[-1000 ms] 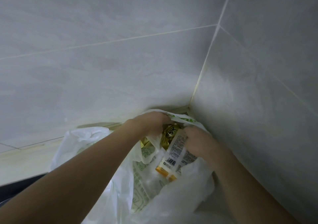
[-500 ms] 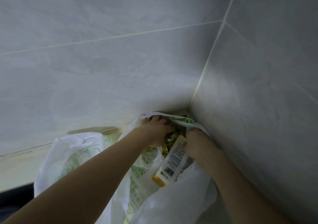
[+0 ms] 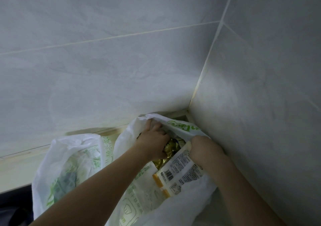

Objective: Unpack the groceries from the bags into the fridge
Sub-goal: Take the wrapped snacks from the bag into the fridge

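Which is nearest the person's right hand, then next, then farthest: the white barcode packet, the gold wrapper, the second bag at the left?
1. White barcode packet: held in the right hand.
2. Gold wrapper: just left, under the left hand.
3. Second bag: far left.

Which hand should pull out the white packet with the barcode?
The right hand: it already grips the top of the white packet. The left hand is reaching into the bag, at the gold wrapper.

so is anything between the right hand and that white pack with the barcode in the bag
Nothing visible: the right hand is already on the top end of the white barcode pack, inside the open plastic bag. The left hand holds the bag's rim back beside a gold packet.
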Available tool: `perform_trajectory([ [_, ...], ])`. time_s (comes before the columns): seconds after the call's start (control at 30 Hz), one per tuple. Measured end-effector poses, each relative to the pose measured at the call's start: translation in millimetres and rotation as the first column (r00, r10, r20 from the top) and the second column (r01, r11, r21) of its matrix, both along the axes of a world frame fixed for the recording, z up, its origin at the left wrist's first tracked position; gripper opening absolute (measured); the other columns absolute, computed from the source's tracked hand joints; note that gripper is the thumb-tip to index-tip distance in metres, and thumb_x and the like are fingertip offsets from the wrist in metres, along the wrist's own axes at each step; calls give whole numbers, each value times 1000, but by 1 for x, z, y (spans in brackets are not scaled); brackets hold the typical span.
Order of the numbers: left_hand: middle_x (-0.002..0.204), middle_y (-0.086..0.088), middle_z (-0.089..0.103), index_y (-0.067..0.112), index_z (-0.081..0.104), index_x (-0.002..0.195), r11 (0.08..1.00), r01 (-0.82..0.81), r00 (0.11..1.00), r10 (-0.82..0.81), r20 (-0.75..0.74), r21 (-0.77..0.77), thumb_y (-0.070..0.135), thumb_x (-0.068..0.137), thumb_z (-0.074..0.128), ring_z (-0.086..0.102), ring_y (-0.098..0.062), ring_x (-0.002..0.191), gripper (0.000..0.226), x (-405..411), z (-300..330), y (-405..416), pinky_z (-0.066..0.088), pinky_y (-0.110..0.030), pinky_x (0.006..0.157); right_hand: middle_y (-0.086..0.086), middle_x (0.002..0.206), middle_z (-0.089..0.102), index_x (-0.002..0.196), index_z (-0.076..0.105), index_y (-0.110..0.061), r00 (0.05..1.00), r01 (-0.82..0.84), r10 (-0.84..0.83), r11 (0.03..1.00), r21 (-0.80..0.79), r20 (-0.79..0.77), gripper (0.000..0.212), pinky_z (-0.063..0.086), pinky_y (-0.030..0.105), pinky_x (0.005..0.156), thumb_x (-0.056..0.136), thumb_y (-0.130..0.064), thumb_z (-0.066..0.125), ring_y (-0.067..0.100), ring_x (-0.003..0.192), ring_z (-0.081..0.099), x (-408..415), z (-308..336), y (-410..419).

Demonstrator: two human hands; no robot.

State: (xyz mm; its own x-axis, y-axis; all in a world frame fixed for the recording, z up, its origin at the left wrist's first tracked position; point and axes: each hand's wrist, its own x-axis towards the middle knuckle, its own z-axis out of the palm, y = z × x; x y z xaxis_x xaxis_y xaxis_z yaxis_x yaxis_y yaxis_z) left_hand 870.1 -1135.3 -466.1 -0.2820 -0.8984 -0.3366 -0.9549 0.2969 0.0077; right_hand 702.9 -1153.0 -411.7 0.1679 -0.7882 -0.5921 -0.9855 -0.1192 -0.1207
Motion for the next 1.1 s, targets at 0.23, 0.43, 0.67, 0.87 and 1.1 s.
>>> perform_trajectory([
  [0.23,138,6,53,31,58,128,995,-52,998,49,-42,-80,42,77,65,12,-23,147,52,-13,5,11,-35,-56,101,5,104,65,110,61,-12,1000,-3,3,998,-67,2,22,51,30,75,95,-12,45,22,97,63,-4,25,10],
  [0.43,137,16,53,37,51,132,963,-270,912,255,-322,-2,50,74,65,33,-11,139,62,-5,31,33,-20,-52,115,7,110,64,110,61,-10,999,-23,31,986,-167,44,22,41,26,70,94,-13,45,23,101,62,-6,59,25],
  [0.67,106,12,67,26,65,110,861,-500,638,443,-630,99,39,69,71,55,-9,105,44,6,106,94,24,-31,113,8,119,66,115,66,-12,986,-58,98,960,-274,133,30,48,29,82,89,-20,52,26,109,63,-2,114,61],
  [0.87,94,7,70,26,67,103,702,-689,312,513,-800,181,26,69,76,66,-10,89,35,18,172,161,56,-30,79,7,116,65,110,63,-13,955,-54,184,879,-474,232,23,47,29,80,93,-13,48,29,107,60,4,158,102],
  [1.1,87,2,75,26,65,106,567,-808,120,419,-900,157,13,77,75,72,-11,75,34,23,231,236,58,-24,67,7,96,66,82,42,-19,845,36,348,721,-692,407,18,33,30,62,99,-25,42,32,89,60,21,214,157],
])
